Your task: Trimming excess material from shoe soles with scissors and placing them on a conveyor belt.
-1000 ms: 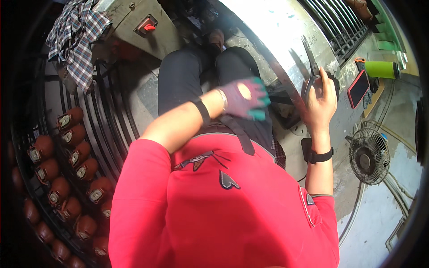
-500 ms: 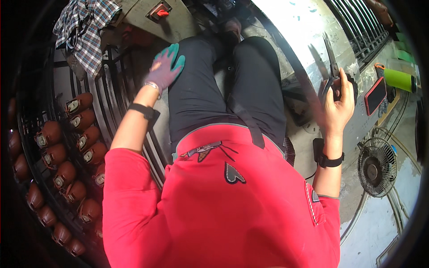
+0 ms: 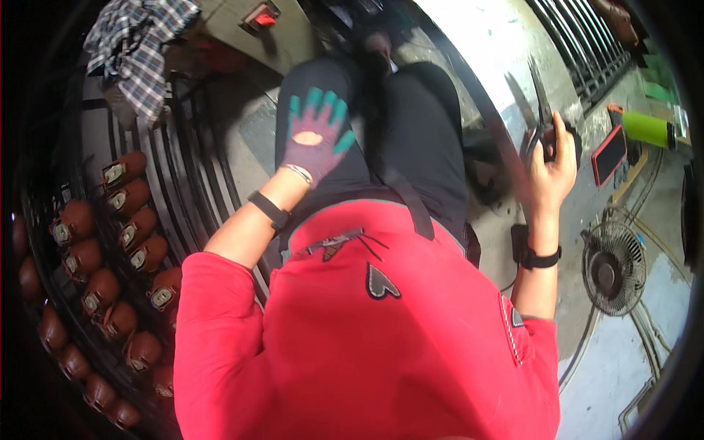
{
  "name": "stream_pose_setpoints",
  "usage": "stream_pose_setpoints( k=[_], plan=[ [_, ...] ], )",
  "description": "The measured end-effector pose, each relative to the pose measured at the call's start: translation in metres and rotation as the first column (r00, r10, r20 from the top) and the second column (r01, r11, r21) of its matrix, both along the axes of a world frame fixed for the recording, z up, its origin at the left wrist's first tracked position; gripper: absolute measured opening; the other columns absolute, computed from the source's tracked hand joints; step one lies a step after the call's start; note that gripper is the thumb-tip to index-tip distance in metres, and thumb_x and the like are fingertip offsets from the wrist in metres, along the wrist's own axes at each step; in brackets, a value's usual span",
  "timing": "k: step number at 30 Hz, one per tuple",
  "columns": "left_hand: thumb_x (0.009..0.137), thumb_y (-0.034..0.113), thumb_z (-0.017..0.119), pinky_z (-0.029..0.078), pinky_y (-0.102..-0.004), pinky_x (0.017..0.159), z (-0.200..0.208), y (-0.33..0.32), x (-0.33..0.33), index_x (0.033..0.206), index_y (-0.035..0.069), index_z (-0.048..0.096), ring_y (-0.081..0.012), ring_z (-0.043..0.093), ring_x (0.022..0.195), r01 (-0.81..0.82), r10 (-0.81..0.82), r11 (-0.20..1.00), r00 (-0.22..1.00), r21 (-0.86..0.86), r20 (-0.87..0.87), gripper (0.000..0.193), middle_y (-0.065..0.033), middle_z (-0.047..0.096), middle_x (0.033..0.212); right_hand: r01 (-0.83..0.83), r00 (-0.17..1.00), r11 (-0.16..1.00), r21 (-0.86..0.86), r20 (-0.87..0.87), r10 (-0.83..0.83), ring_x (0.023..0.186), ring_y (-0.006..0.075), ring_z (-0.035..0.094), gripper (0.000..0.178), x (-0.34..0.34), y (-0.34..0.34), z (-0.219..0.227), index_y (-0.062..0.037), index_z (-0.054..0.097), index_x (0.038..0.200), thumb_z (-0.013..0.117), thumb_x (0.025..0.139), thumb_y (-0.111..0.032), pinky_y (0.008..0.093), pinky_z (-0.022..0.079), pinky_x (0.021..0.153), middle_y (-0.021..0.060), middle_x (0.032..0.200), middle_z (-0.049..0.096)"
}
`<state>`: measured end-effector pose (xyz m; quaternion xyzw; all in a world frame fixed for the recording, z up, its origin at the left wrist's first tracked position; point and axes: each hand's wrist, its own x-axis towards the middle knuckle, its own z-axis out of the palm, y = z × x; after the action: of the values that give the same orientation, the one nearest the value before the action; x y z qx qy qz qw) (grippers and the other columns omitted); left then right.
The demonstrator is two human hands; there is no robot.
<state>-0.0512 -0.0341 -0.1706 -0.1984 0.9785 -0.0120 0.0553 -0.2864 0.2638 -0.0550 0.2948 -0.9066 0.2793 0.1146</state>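
My left hand wears a purple glove with green fingertips and a hole in its back. It lies with fingers spread on my left thigh, holding nothing. At the work table's edge, my right hand is bare and closed around the dark handles of scissors. Their narrow blades point away from me over the bright tabletop. A dark object beside the right fingers is partly hidden, and I cannot make out what it is.
A black rack on the left carries rows of brown leather shoes. Checked cloth hangs at the far left, near a box with a red switch. On the right are a phone, a green cylinder and a fan.
My left hand has moved right, from the outer side of my left thigh onto its top, with the fingers spread wider. The right hand and the scissors stay nearly where they were.
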Motion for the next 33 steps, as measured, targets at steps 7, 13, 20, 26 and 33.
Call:
stream_pose_setpoints(
  k=[7, 13, 20, 26, 33],
  plan=[
    [0.095, 0.045, 0.050, 0.013, -0.0624, 0.120, -0.011, -0.005, 0.001, 0.137, 0.006, 0.057, -0.0377, 0.034, 0.144, 0.139, -0.135, 0.990, 0.985, 0.032, -0.109, 0.058, -0.0139, 0.048, 0.149, 0.014, 1.000, 1.000, -0.015, 0.007, -0.014, 0.088, 0.0302, 0.062, 0.063, 0.005, 0.008, -0.005, -0.0111, 0.059, 0.136, 0.065, 0.074, 0.001, 0.0387, 0.051, 0.078, 0.0114, 0.095, 0.058],
    [0.095, 0.046, 0.050, 0.017, -0.0609, 0.119, 0.000, 0.002, 0.006, 0.136, 0.007, 0.057, -0.0364, 0.036, 0.143, 0.139, -0.136, 0.988, 0.990, 0.071, -0.047, 0.057, -0.0136, 0.049, 0.147, -0.003, 1.000, 0.998, -0.057, 0.002, 0.003, 0.086, 0.0323, 0.062, 0.063, 0.013, 0.015, -0.005, -0.0094, 0.061, 0.132, 0.068, 0.070, -0.001, 0.0422, 0.051, 0.075, 0.0121, 0.096, 0.059],
    [0.094, 0.048, 0.050, 0.016, -0.0587, 0.120, -0.004, -0.005, -0.002, 0.138, 0.007, 0.056, -0.0359, 0.037, 0.143, 0.138, -0.134, 0.985, 0.990, 0.101, -0.050, 0.060, -0.0133, 0.050, 0.147, -0.008, 0.999, 0.998, -0.065, -0.051, 0.005, 0.087, 0.0335, 0.062, 0.058, 0.009, 0.019, -0.006, -0.0078, 0.062, 0.130, 0.070, 0.072, -0.007, 0.0416, 0.050, 0.073, 0.0123, 0.097, 0.059],
    [0.094, 0.049, 0.051, 0.017, -0.0548, 0.120, -0.002, -0.036, -0.013, 0.139, 0.006, 0.055, -0.0356, 0.038, 0.142, 0.166, -0.165, 0.985, 0.986, 0.054, -0.027, 0.063, -0.0170, 0.048, 0.148, -0.047, 0.998, 0.995, -0.090, -0.048, 0.043, 0.086, 0.0319, 0.063, 0.053, 0.006, 0.007, 0.001, -0.0093, 0.063, 0.126, 0.072, 0.074, -0.014, 0.0406, 0.051, 0.073, 0.0106, 0.098, 0.061],
    [0.092, 0.032, 0.062, 0.030, -0.0515, 0.115, 0.087, -0.045, -0.095, 0.133, 0.001, 0.057, -0.0395, 0.044, 0.133, 0.233, -0.209, 0.972, 0.870, -0.001, -0.447, 0.052, -0.0210, 0.052, 0.140, -0.069, 0.995, 0.995, -0.067, 0.066, 0.073, 0.085, 0.0317, 0.063, 0.050, -0.001, 0.025, 0.015, -0.0110, 0.063, 0.125, 0.072, 0.077, -0.017, 0.0413, 0.052, 0.072, 0.0098, 0.094, 0.059]
  ],
)
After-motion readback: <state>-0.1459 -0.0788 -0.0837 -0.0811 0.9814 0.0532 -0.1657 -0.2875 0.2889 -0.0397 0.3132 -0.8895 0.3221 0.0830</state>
